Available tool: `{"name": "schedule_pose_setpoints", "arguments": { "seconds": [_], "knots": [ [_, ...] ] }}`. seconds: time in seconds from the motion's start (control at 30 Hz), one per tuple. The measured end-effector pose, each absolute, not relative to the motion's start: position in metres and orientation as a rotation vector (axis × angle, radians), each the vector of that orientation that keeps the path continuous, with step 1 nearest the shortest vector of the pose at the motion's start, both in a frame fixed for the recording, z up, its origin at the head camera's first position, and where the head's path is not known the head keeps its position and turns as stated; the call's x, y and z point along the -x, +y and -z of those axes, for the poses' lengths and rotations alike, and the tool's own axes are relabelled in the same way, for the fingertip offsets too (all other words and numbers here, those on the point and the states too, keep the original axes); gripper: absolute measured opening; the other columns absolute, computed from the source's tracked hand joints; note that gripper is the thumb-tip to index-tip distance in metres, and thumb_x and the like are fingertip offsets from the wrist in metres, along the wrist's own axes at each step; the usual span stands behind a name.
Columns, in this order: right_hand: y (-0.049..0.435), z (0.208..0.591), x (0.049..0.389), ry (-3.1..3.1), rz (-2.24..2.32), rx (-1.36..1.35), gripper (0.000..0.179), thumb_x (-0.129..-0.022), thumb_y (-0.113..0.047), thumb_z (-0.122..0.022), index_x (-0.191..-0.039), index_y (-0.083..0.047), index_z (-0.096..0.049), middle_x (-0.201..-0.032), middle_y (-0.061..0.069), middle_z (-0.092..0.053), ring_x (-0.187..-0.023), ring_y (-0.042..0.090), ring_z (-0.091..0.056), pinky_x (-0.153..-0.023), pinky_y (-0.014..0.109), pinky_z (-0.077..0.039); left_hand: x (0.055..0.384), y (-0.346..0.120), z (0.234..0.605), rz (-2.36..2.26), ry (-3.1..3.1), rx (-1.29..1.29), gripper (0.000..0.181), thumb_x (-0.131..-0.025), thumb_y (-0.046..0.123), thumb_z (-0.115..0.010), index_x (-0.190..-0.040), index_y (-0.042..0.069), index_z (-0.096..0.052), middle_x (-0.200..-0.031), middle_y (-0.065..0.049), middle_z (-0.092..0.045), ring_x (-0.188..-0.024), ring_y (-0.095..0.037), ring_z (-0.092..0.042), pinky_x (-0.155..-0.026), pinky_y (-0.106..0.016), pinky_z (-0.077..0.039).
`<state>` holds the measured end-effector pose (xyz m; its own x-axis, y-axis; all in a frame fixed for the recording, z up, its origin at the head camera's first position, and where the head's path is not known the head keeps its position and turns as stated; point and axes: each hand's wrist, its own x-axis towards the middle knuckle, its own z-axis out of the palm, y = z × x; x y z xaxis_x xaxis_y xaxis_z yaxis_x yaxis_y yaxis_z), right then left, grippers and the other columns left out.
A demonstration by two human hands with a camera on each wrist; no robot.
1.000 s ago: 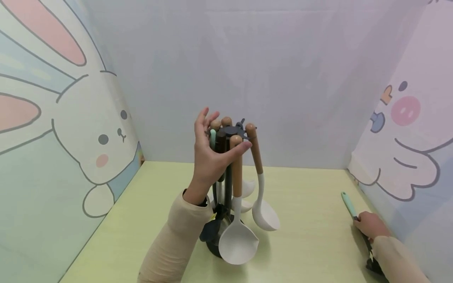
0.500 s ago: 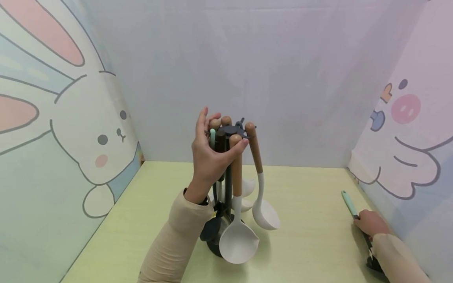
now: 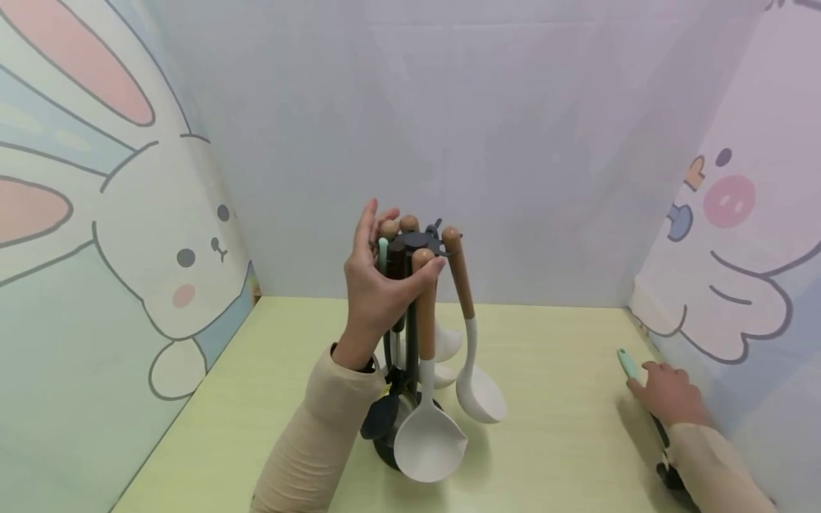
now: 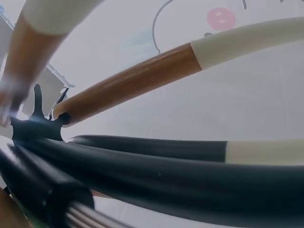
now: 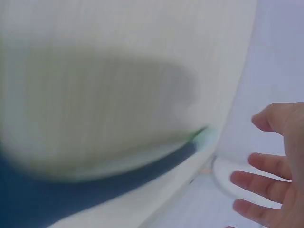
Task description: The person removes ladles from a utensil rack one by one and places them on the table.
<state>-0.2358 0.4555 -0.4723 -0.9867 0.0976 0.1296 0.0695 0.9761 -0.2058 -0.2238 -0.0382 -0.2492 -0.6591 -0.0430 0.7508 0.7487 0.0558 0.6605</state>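
Observation:
My left hand (image 3: 378,285) grips the top of a black rotating utensil rack (image 3: 417,241), its thumb against the wooden handle of a white ladle (image 3: 431,442). Around the rack hang another white ladle (image 3: 479,394), a dark-handled tool (image 3: 398,260) and several other utensils, partly hidden by the hand. The left wrist view shows wooden handles (image 4: 128,85) and the dark post (image 4: 180,183) up close. At the far right, my right hand (image 3: 670,395) has spread fingers above a black kitchen utensil (image 5: 118,185) with a mint-green handle end (image 3: 627,363); the sleeve partly covers its head.
The pale yellow-green table (image 3: 551,356) carries the rack near its middle. A grey-white cloth wall (image 3: 449,142) closes the back. Side walls show a cartoon rabbit (image 3: 173,235) on the left and a pink-cheeked figure (image 3: 763,178) on the right, close beside the right hand.
My right hand has let go of the mint-handled utensil, its fingers opening and rising slightly as the utensil lies on the table. The left hand stays on the rack.

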Motion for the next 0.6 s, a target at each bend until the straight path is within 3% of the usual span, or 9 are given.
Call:
{"name": "schedule_pose_setpoints", "arguments": {
  "seconds": [0.3,0.6],
  "knots": [
    [0.355,0.433,0.242,-2.608,-0.543,-0.235,0.049,-0.092,-0.021,-0.067,-0.126,0.012,-0.056,-0.123,0.036,-0.055,-0.113,0.055,-0.049,-0.091,0.066,-0.038,0.226,-0.042,0.249,1.702,-1.746,0.737,0.105,-0.073,0.039,-0.074,-0.157,0.005,-0.022,-0.146,-0.013,-0.048,-0.127,-0.019,-0.051,-0.103,-0.039,-0.044],
    [0.271,0.394,0.230,-2.391,-0.681,-0.487,0.046,-0.090,-0.014,-0.069,-0.130,0.004,-0.057,-0.130,0.029,-0.055,-0.123,0.048,-0.048,-0.098,0.062,-0.036,0.231,-0.047,0.248,1.741,-1.730,0.799,0.107,-0.073,0.043,-0.073,-0.156,0.001,-0.022,-0.144,-0.017,-0.050,-0.129,-0.021,-0.050,-0.107,-0.041,-0.036]
  ]
}}
